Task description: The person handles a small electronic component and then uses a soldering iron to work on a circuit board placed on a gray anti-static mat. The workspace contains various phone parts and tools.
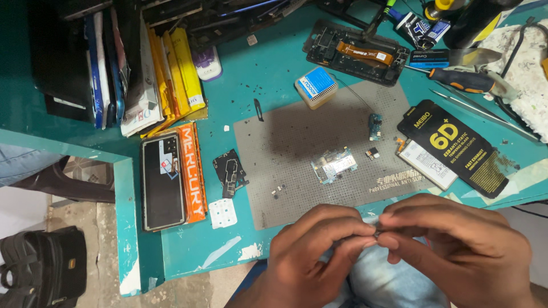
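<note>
At the bottom centre of the frame the person's left hand [317, 251] and right hand [456, 245] meet fingertip to fingertip over the lap, just below the near edge of the teal painted workbench [268, 74]. The thumbs and forefingers of both hands are pinched together on a tiny dark component [377, 232], which is too small to identify; the remaining fingers curl loosely inward. Just above the hands, a grey perforated silicone work mat [297, 142] lies on the bench, and a small green-and-silver phone circuit board [334, 165] rests near its middle. A smaller blue-green board piece [375, 126] sits on the mat's upper right part. A beige cube with a blue label [315, 86] stands at the mat's upper edge. At centre left lies a black phone back frame [163, 181], and in the upper right an opened dark phone chassis with an orange flex cable [357, 52].
</note>
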